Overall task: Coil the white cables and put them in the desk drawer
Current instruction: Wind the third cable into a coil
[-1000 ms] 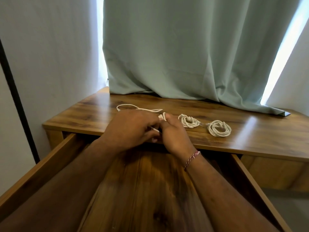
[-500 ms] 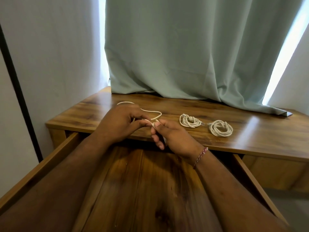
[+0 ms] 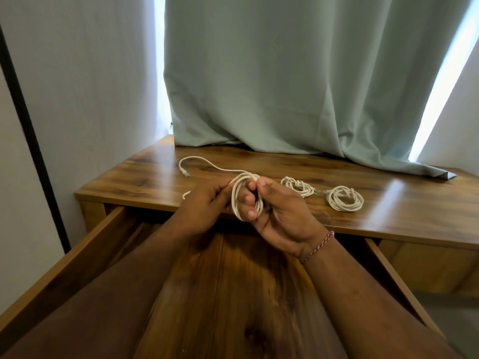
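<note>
Both hands meet above the desk's [image 3: 160, 182] front edge, the cable loops [image 3: 246, 198] wound around the right hand's fingers [image 3: 248, 199]. Right of those fingers, two finished coils [image 3: 298, 186] [image 3: 343, 198] lie on the desk; the loose end [image 3: 185, 173] trails left behind them. The open drawer [image 3: 85, 244] lies below.

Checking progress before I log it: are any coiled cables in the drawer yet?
No: both finished coils lie on the desk top, and the open drawer shows bare wood.
</note>
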Demonstrator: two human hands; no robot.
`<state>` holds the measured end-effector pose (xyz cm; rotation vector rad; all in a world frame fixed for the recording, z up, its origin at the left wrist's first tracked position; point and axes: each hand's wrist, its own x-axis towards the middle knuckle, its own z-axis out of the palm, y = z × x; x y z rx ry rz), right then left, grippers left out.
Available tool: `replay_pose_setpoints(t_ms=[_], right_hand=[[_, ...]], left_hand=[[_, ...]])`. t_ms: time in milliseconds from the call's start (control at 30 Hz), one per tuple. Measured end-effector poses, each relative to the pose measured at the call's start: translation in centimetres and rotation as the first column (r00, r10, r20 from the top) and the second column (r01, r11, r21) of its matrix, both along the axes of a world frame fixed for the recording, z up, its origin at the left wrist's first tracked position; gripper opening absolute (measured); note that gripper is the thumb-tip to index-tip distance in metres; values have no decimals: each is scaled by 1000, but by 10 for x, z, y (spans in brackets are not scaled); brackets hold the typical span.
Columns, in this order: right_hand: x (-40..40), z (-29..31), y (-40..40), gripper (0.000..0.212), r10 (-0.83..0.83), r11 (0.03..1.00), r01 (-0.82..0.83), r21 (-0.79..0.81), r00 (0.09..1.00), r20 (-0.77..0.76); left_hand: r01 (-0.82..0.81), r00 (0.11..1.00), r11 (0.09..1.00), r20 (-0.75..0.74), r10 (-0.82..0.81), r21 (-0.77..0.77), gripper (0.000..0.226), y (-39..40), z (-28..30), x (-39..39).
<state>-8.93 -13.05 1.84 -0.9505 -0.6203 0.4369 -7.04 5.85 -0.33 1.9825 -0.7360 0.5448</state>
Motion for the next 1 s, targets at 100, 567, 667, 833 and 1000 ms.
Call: replay_pose_setpoints(t_ms=[100,567,667,833,1000], right_hand=[[-4,3,5,19,-16,985,25,168,998,-53],[11,18,-20,19,-484,753,568,333,820,-306],[13,14,-12,15,-652,716,677,167,735,-185],[18,-1,-3,10,-651,277,932,-234,361,667],[4,2,7,8,-325,248,963,-107,187,927]], left_hand=[[-126,992,991,37,125,44,23,-8,-3,0],[-249,968,759,138,209,601,32,-54,6,-21],[-285,959,740,180,221,610,30,-52,7,-23],[-317,948,701,219,229,639,26,-45,23,-27],[-375,922,729,314,228,573,20,-22,46,-32]])
